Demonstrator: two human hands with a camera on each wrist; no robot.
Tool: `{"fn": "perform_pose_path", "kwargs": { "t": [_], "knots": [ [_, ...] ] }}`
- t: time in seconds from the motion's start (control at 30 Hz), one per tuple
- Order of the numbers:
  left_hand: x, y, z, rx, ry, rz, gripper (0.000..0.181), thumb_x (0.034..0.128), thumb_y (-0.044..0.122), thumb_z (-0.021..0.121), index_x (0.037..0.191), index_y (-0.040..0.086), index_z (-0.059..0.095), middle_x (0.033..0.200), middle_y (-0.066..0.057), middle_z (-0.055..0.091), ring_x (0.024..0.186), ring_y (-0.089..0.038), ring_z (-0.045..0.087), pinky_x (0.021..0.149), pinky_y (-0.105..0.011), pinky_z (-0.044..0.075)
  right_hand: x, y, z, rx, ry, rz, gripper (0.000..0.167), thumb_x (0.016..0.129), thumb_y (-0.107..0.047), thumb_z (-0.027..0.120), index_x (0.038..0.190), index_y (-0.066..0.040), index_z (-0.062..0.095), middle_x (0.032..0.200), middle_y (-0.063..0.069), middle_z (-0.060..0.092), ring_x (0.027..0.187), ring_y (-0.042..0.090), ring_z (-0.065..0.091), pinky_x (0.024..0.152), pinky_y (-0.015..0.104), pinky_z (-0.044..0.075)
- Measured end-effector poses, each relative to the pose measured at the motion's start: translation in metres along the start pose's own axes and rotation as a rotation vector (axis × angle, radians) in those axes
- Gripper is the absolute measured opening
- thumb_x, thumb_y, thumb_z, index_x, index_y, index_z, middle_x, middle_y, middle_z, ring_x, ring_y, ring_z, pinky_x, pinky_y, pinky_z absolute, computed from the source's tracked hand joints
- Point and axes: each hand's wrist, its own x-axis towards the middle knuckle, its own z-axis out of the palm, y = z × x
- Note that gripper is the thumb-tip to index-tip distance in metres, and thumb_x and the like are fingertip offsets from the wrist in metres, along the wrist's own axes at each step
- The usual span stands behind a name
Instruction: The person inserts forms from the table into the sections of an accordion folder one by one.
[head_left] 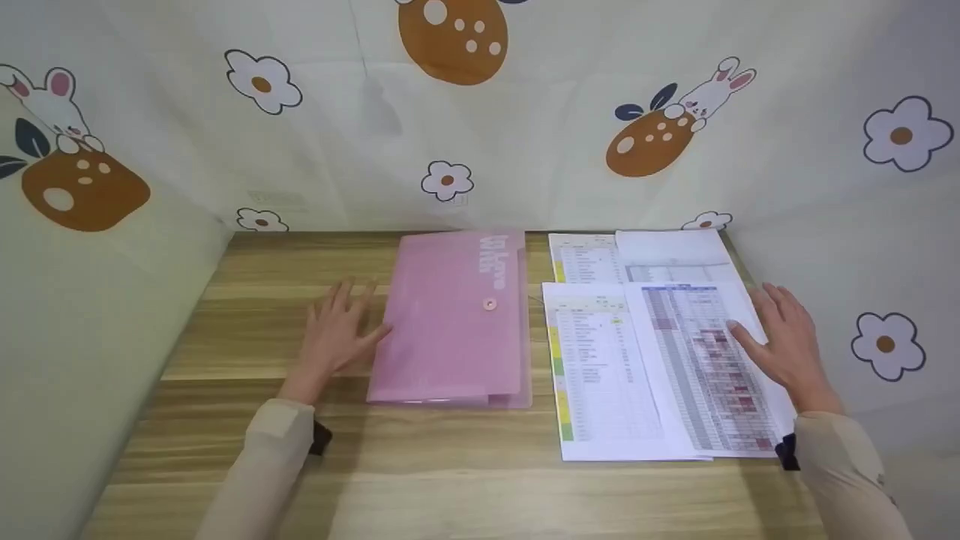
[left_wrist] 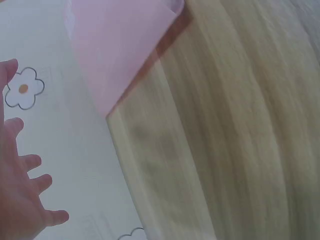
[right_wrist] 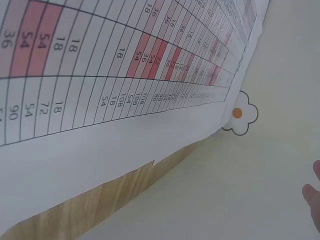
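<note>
L hand (head_left: 337,334): here, just L of the pink folder (head_left: 442,337), fingers spread, grip free; thumb tip right at folder's L edge, can't tell if touching.
R hand (head_left: 787,341): over at far R, fingers loosely extended, nth clamped; thumb over the grid sheet (head_left: 712,367), contact unclear.
Hands: well apart, folder & papers btwn them.
Folder: flat on the wood-grain table (head_left: 420,480), approx mid, translucent; white lettering (head_left: 493,262) upper R, round button (head_left: 490,304) below that.
Grid sheet: R side of table, grey cols, reddish cells; R wrist view gets it close, nos. like 54, 72, 108 readable.
Colour-strip sheet (head_left: 607,382): just R of folder, overlapping grid sheet; yellow & green down L margin.
Back sheets: two more behind, L one (head_left: 581,259) w/ a table, R one (head_left: 671,247) mostly white up top.
Backdrop: pale cloth (head_left: 540,150), bunnies, orange fruit, white flowers.
</note>
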Motion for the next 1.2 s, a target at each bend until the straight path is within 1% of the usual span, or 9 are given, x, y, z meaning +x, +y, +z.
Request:
{"fn": "perform_pose_path", "kwargs": {
  "t": [0.1,0.23,0.43,0.57,0.67,0.8,0.93,1.1,1.2],
  "knots": [
    [0.004,0.01,0.001,-0.012,0.007,0.024,0.073,0.0802,0.053,0.05,0.139,0.018,0.027,0.141,-0.018,0.016,0.127,-0.037,0.01,0.09,-0.063,0.008,0.004,-0.005,0.006,0.007,0.013,-0.07,0.059,0.08,-0.026,0.06,0.128,0.0,0.04,0.131,0.024,0.032,0.121,0.04,0.022,0.096,0.053,0.01],
    [0.01,0.023,0.005,-0.023,0.006,0.07,0.072,0.0799,0.052,0.052,0.139,0.019,0.028,0.14,-0.018,0.021,0.127,-0.037,0.013,0.091,-0.062,0.01,0.005,-0.012,0.018,0.012,-0.008,-0.14,0.058,0.079,-0.027,0.061,0.128,-0.002,0.042,0.131,0.022,0.033,0.121,0.039,0.024,0.096,0.053,0.012],
    [0.014,0.038,0.014,-0.02,-0.045,0.133,0.071,0.0813,0.054,0.047,0.14,0.022,0.026,0.142,-0.014,0.018,0.127,-0.034,0.012,0.092,-0.061,0.009,0.008,-0.021,0.039,0.018,0.016,-0.299,0.054,0.08,-0.032,0.057,0.123,0.0,0.047,0.124,0.022,0.041,0.116,0.039,0.032,0.093,0.052,0.019],
    [0.018,0.046,0.022,-0.012,-0.068,0.172,0.07,0.0812,0.053,0.048,0.139,0.021,0.027,0.141,-0.014,0.02,0.126,-0.036,0.017,0.091,-0.062,0.011,0.007,-0.032,0.055,0.03,0.006,-0.366,0.052,0.079,-0.032,0.057,0.12,0.0,0.051,0.121,0.022,0.045,0.111,0.04,0.037,0.088,0.055,0.023],
    [0.021,0.053,0.028,0.008,-0.088,0.189,0.07,0.0809,0.054,0.048,0.139,0.022,0.027,0.141,-0.014,0.021,0.125,-0.035,0.019,0.092,-0.06,0.011,0.005,-0.044,0.065,0.035,-0.035,-0.392,0.052,0.078,-0.032,0.059,0.119,-0.002,0.051,0.121,0.02,0.046,0.112,0.038,0.037,0.088,0.053,0.024],
    [0.024,0.062,0.033,0.027,-0.114,0.2,0.07,0.0805,0.055,0.047,0.14,0.023,0.026,0.141,-0.012,0.022,0.125,-0.033,0.02,0.094,-0.057,0.01,0.001,-0.061,0.077,0.036,-0.118,-0.423,0.053,0.078,-0.033,0.061,0.121,-0.005,0.05,0.123,0.016,0.045,0.115,0.035,0.035,0.092,0.049,0.024],
    [0.025,0.07,0.038,0.041,-0.129,0.22,0.07,0.0799,0.057,0.046,0.139,0.024,0.028,0.14,-0.011,0.025,0.124,-0.031,0.024,0.094,-0.056,0.016,-0.003,-0.076,0.087,0.056,-0.183,-0.455,0.053,0.079,-0.034,0.059,0.124,-0.007,0.049,0.126,0.014,0.044,0.117,0.032,0.033,0.094,0.047,0.021],
    [0.028,0.076,0.043,0.06,-0.145,0.259,0.069,0.0801,0.056,0.046,0.138,0.023,0.03,0.138,-0.012,0.029,0.122,-0.031,0.028,0.093,-0.053,0.02,-0.007,-0.092,0.1,0.095,-0.236,-0.517,0.053,0.081,-0.037,0.057,0.124,-0.008,0.049,0.126,0.013,0.044,0.118,0.03,0.033,0.094,0.045,0.021],
    [0.03,0.078,0.045,0.055,-0.164,0.282,0.068,0.0814,0.055,0.046,0.138,0.021,0.03,0.137,-0.013,0.029,0.122,-0.031,0.028,0.093,-0.053,0.02,-0.008,-0.102,0.106,0.11,-0.255,-0.578,0.053,0.081,-0.037,0.057,0.124,-0.008,0.049,0.125,0.014,0.045,0.117,0.031,0.034,0.094,0.045,0.022]
  ]
}}
